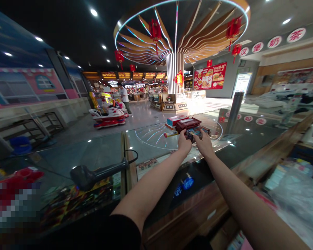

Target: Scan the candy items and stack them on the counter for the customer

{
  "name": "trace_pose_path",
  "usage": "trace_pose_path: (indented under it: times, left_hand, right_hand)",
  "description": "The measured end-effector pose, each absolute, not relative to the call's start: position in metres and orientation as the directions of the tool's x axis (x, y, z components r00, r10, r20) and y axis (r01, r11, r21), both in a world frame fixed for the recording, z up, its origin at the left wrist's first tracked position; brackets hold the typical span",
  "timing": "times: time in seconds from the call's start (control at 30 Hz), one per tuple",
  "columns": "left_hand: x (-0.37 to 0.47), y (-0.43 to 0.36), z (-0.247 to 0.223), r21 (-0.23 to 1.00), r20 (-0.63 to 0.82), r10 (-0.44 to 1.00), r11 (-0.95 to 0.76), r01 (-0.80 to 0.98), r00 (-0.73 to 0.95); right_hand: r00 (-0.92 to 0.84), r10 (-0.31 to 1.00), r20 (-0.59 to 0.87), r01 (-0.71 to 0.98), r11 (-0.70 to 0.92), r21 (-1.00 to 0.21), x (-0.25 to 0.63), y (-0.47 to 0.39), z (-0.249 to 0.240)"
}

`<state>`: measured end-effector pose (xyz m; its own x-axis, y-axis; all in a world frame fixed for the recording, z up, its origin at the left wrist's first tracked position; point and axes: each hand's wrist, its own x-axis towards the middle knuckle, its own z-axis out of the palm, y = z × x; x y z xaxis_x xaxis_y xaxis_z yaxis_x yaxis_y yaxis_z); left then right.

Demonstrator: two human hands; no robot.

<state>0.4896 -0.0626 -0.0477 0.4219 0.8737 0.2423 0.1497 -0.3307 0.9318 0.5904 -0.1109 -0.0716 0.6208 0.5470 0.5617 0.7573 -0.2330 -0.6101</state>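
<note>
Both arms reach over a glass counter, where my left hand (185, 141) and my right hand (203, 142) grip the near side of a dark blue packet (194, 132) from its two ends. Behind it, against my left hand, lies a dark red packet (188, 123). A red and light-blue box (175, 120) is farther back. To the left of my left hand is a small yellow and red tube-like pack (170, 134). The undersides of the packets and some fingertips are hidden.
A black handheld scanner (94, 175) with a cable lies at the left on the glass counter (151, 146). A grey post (234, 107) stands at the right. Plastic bags (294, 187) lie at the lower right. A person (124, 97) stands beyond, near a kiddie ride (109, 116).
</note>
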Motion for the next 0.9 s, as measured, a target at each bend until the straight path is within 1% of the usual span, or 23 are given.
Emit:
trace_pose_path:
  times: [0.07, 0.13, 0.3, 0.37, 0.47, 0.53, 0.7, 0.83, 0.9]
  left_hand:
    - [0.484, -0.064, -0.044, 0.935, 0.214, 0.89, -0.306, 0.178, 0.404]
    - [0.477, -0.065, -0.041, 0.933, 0.194, 0.903, -0.291, 0.213, 0.384]
    - [0.451, -0.065, -0.035, 0.92, 0.142, 0.916, -0.262, 0.29, 0.376]
    - [0.439, -0.065, -0.032, 0.913, 0.138, 0.915, -0.266, 0.31, 0.379]
    - [0.419, -0.061, -0.026, 0.895, 0.161, 0.911, -0.297, 0.332, 0.38]
    - [0.404, -0.057, -0.02, 0.882, 0.192, 0.908, -0.326, 0.341, 0.372]
    - [0.363, -0.049, -0.004, 0.855, 0.266, 0.902, -0.384, 0.349, 0.341]
    - [0.331, -0.049, 0.009, 0.846, 0.283, 0.915, -0.38, 0.374, 0.288]
    - [0.316, -0.051, 0.015, 0.845, 0.284, 0.919, -0.375, 0.381, 0.273]
  right_hand:
    - [0.685, 0.501, 0.529, 0.688, -0.206, -0.695, 0.584, -0.114, -0.068]
    - [0.705, 0.467, 0.533, 0.664, -0.172, -0.727, 0.58, -0.118, -0.065]
    - [0.679, 0.359, 0.64, 0.709, -0.096, -0.699, 0.577, -0.127, -0.06]
    - [0.651, 0.346, 0.676, 0.736, -0.07, -0.674, 0.574, -0.129, -0.057]
    - [0.587, 0.377, 0.717, 0.775, -0.005, -0.632, 0.567, -0.131, -0.053]
    - [0.528, 0.422, 0.737, 0.805, 0.027, -0.593, 0.56, -0.131, -0.051]
    - [0.413, 0.546, 0.729, 0.857, 0.039, -0.515, 0.539, -0.128, -0.047]
    - [0.333, 0.578, 0.745, 0.884, 0.083, -0.459, 0.517, -0.122, -0.04]
    - [0.315, 0.595, 0.74, 0.887, 0.092, -0.452, 0.505, -0.118, -0.037]
